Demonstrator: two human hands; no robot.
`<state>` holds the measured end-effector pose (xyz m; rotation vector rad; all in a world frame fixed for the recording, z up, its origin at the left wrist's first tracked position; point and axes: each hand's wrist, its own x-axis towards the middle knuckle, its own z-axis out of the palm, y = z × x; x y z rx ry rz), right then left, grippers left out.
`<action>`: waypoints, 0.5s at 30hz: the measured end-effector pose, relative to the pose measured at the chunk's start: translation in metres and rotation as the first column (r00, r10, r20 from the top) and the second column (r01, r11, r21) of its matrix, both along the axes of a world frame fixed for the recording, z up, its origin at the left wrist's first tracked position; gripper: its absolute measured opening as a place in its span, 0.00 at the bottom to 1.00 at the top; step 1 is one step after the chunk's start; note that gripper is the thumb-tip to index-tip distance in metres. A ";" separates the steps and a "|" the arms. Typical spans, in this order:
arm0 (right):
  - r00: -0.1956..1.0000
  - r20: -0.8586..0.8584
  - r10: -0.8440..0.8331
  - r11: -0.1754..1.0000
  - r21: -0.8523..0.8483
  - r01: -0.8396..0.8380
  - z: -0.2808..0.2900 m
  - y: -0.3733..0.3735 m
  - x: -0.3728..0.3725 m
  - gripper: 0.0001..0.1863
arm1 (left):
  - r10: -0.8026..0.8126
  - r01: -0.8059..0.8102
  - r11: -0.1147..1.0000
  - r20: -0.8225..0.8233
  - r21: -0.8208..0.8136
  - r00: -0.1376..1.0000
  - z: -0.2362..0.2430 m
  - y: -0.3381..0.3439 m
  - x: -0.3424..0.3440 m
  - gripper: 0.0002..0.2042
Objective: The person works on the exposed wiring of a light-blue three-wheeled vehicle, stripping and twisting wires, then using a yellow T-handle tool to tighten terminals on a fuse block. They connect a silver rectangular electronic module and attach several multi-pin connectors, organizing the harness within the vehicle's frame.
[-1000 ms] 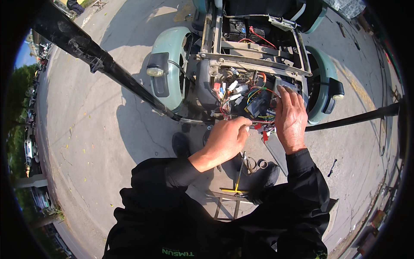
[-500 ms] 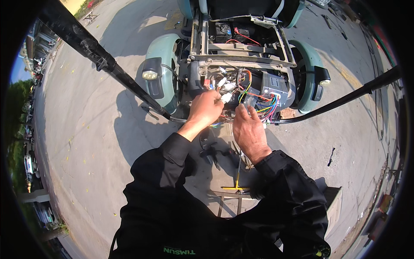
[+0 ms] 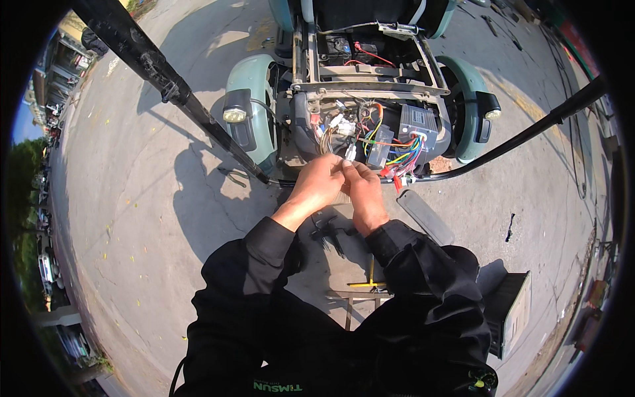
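My left hand (image 3: 320,181) and my right hand (image 3: 365,193) meet at the front of a small vehicle's opened wiring bay. Both are closed, thumbs and fingertips pinched together around a white wire connector (image 3: 350,151), whose upper end sticks out beyond them. The fingers cover its lower part and any wires there. Just past my hands lie more white connectors (image 3: 342,124) amid tangled wires. To the right, a translucent grey box (image 3: 380,147) sits beside multicoloured wires (image 3: 410,153) that run into a finned silver controller (image 3: 418,120). Red connectors (image 3: 397,182) hang at the bay's front edge.
Black bars (image 3: 198,109) slant along both sides. Green fenders (image 3: 254,86) with lamps flank the frame, and a battery (image 3: 337,46) sits farther back. Nearer me are a yellow-handled tool (image 3: 368,284), a grey panel (image 3: 425,217) on the ground and a black crate (image 3: 509,314).
My right hand has moved left and closed against my left hand. Both hands have come slightly toward me with the white connector, uncovering the red connectors and the grey panel.
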<state>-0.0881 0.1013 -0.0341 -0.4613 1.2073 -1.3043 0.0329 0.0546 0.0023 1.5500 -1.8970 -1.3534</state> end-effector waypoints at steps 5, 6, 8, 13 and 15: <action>0.993 0.113 0.019 1.000 -0.012 -0.018 -0.016 0.001 0.000 0.12 | -0.054 0.055 0.998 -0.049 0.019 0.997 0.002 0.008 0.012 0.15; 0.986 0.167 -0.002 1.000 0.012 0.000 -0.016 0.002 0.001 0.12 | 0.035 -0.025 0.995 -0.104 0.101 0.994 0.004 0.007 0.014 0.16; 0.985 0.172 -0.019 1.000 -0.005 0.020 -0.016 0.002 0.005 0.12 | 0.032 -0.030 0.994 -0.020 0.105 0.999 0.012 0.002 0.018 0.16; 0.990 0.124 -0.075 0.997 -0.004 0.076 -0.012 0.004 0.009 0.12 | 0.055 -0.069 0.992 0.136 0.104 0.989 0.024 -0.015 0.011 0.13; 0.990 0.111 -0.088 0.996 -0.018 0.090 -0.012 0.003 0.009 0.11 | 0.068 -0.073 0.997 0.239 0.012 0.969 0.024 -0.023 0.008 0.12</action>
